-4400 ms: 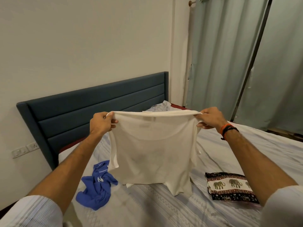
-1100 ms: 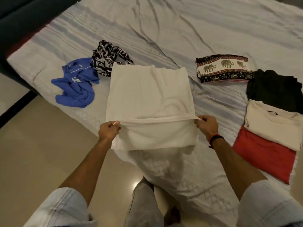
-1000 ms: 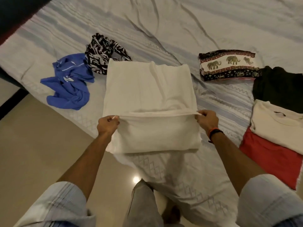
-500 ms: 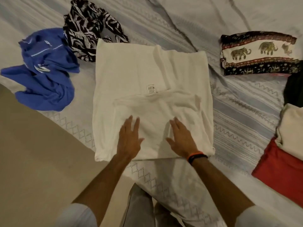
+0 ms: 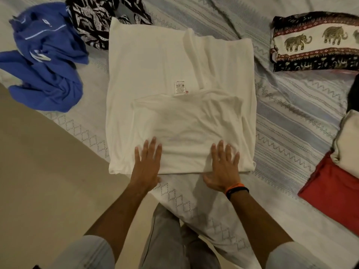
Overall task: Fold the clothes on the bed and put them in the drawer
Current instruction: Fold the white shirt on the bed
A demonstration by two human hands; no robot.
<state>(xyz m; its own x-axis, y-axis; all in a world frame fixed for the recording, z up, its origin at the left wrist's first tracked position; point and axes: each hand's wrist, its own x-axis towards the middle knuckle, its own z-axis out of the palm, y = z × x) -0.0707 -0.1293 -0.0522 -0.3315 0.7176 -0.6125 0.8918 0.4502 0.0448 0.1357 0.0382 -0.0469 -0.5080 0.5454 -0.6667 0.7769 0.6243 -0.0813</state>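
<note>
Both hands now lie flat on the folded cloth: the left hand and the right hand press with straight, spread fingers on the near edge of the white shirt, where a second ago they pinched its top hem in the air. That hem has since been laid over toward the person, so the shirt sits halved on the bed, near its edge, label showing at the middle. One fold looks done and is being smoothed; further folds and the drawer, which is out of view, remain ahead. Left of the shirt, a blue garment and a black-and-white patterned one lie crumpled, unfolded. To the right rest an elephant-print cloth and a stack with a red piece beneath a cream one.
</note>
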